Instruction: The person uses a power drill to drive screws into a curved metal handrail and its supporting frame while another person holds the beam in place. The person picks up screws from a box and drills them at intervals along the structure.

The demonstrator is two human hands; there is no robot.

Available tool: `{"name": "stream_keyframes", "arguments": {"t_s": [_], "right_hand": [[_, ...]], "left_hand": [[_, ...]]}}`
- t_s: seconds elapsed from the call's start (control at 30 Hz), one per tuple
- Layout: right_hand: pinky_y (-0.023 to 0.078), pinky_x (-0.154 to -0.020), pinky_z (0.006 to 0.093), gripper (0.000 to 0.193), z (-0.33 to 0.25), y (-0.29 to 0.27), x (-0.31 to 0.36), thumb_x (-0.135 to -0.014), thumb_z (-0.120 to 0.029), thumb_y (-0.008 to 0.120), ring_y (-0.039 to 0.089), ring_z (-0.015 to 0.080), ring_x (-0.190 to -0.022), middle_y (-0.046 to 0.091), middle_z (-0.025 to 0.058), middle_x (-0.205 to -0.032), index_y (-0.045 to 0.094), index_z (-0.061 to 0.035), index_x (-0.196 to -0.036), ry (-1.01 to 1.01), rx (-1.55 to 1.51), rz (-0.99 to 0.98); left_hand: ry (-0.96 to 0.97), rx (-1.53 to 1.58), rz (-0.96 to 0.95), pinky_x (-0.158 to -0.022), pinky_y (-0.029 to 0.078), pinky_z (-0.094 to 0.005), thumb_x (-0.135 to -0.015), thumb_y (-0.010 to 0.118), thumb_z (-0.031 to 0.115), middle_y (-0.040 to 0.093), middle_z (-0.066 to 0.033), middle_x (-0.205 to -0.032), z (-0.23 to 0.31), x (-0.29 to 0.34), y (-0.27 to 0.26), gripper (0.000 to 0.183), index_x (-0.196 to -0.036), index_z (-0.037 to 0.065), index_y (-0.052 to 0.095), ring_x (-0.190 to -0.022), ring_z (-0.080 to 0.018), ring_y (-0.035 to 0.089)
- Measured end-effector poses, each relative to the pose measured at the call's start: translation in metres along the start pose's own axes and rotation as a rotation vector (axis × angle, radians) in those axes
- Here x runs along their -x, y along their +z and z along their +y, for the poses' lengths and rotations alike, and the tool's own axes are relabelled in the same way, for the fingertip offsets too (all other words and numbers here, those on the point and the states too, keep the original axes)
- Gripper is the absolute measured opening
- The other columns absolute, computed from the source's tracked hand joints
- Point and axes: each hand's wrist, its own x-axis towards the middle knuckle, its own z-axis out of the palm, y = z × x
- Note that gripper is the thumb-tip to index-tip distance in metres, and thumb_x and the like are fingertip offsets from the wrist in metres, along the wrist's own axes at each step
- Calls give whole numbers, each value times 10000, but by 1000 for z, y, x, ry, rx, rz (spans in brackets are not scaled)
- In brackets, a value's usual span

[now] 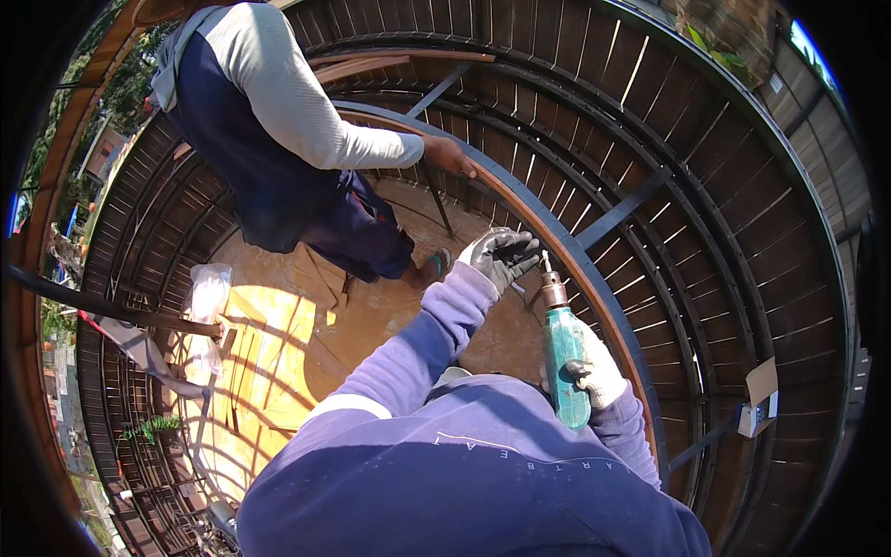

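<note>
My right hand (pixel 601 368), in a pale glove, is wrapped round a green power drill (pixel 567 357). The drill's metal chuck (pixel 554 291) and short bit point away from me, beside the curved rail. Just left of the bit tip is my left hand (pixel 501 256), in a grey and black glove. Its fingers are curled together, and whatever they may pinch is too small to make out. The curved rail (pixel 594 299), dark metal with a brown strip along its inner edge, runs past both hands. Farther along, a co-worker's bare hand (pixel 450 155) rests on this rail.
The co-worker (pixel 288 121) stands at the far left in a grey-sleeved top. Dark slatted walls (pixel 733 213) curve around us, with metal braces (pixel 624 210) joining the rail. A small open cardboard box (pixel 758 401) sits at right. Boards (pixel 269 343) and clear plastic (pixel 210 295) lie at left.
</note>
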Motion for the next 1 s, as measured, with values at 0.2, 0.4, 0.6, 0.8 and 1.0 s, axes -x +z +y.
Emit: {"name": "stream_keyframes", "arguments": {"t_s": [0.2, 0.4, 0.6, 0.8, 1.0], "right_hand": [[390, -1123, 380, 1197, 29, 70, -79, -549, -327, 958, 472, 218, -1345, 471, 96, -1475, 329, -49, -1529, 65, -29, -87], [378, -1133, 384, 1208, 46, 114, -117, -549, -337, 974, 459, 227, -1360, 468, 106, -1478, 330, -43, -1527, -7, 35, -8], [376, -1141, 397, 1249, 47, 123, -137, -538, -347, 987, 459, 236, -1358, 466, 116, -1473, 303, -41, -1537, -56, -29, 26], [392, -1134, 408, 1255, 33, 125, -155, -552, -373, 976, 471, 227, -1346, 464, 113, -1472, 281, -47, -1545, -109, -7, 55], [371, -1150, 406, 1242, 32, 109, -180, -554, -425, 966, 457, 232, -1359, 463, 117, -1476, 308, -35, -1532, -147, 43, 103]], "left_hand": [[-138, -163, -73, -950, 568, -522, -948, 591, 69, 678, -214, -1154, 112, 6, -26, 128, -1061, 22, 629, -1125, -376, 658], [-273, -236, -176, -923, 589, -487, -953, 600, 67, 662, -199, -1214, 160, -1, -46, 182, -1130, 28, 608, -1131, -346, 662], [-370, -257, -191, -917, 599, -487, -935, 625, 68, 664, -201, -1203, 177, -24, -43, 179, -1108, 21, 619, -1128, -336, 665], [-404, -310, -173, -916, 603, -471, -935, 625, 90, 669, -202, -1180, 185, -57, -40, 188, -1108, 17, 627, -1115, -340, 670], [-433, -418, -78, -881, 615, -479, -918, 633, 84, 662, -229, -1176, 195, -87, -22, 210, -1109, -3, 627, -1113, -368, 667]]}}
